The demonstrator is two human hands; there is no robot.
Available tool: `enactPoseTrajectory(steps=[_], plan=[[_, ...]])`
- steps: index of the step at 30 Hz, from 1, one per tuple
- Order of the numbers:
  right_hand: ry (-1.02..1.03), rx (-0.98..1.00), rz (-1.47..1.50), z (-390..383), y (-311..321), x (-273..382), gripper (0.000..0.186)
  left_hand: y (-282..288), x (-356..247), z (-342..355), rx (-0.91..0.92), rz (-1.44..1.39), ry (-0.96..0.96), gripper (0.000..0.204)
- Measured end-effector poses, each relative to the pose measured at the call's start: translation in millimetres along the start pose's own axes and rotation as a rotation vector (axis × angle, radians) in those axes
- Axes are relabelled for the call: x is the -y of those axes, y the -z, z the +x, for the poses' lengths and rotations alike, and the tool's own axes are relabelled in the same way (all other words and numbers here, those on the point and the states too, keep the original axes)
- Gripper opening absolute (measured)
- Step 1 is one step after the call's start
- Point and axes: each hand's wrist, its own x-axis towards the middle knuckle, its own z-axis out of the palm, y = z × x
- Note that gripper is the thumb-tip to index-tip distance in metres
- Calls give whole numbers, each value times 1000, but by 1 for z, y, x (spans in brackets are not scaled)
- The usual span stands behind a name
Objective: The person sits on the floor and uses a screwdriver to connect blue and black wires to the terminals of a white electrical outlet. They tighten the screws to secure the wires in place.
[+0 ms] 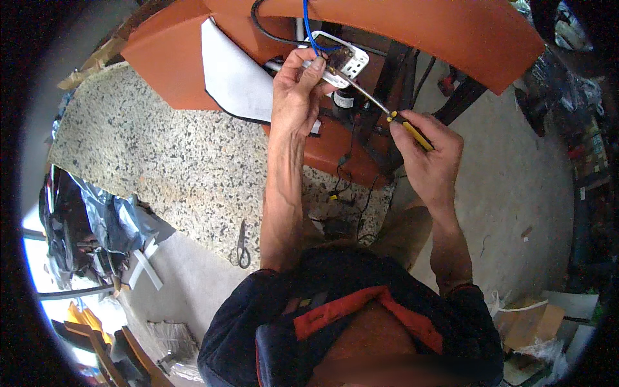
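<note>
My left hand (291, 103) pinches a white plastic electrical plate (358, 62) with an open, dark back, along with a blue wire (307, 22) that runs into it. In my right hand (433, 155) is a screwdriver (371, 98) with a yellow-and-black handle and a long metal shaft. Its shaft slants up and left to the plate, close to my left fingertips. The tip's exact contact is too small to make out. Behind the plate, a black cable (261, 27) loops beneath the orange-brown upholstered panel (412, 19).
A white fabric flap (235, 77) hangs left of my left hand. Black metal framework (390, 77) and loose cables lie under the panel. Black-handled scissors (242, 251) rest on the speckled foam sheet (174, 148). Plastic bags (106, 216) lie at the left.
</note>
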Motion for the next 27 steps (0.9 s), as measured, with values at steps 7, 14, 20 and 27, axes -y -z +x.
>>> enactPoseTrajectory(steps=[7, 14, 20, 27], plan=[[-37, 10, -6, 1, 2, -5, 20, -2, 0, 1, 5, 53, 9, 7], [-81, 0, 8, 0, 0, -10, 19, -2, 1, -1, 2, 137, 16, 7], [-269, 90, 97, 0, 4, -18, 20, -3, 0, -3, -6, 171, -3, 7], [-128, 90, 110, 1, 0, -27, 18, -6, 0, -4, -43, 162, -9, 9]])
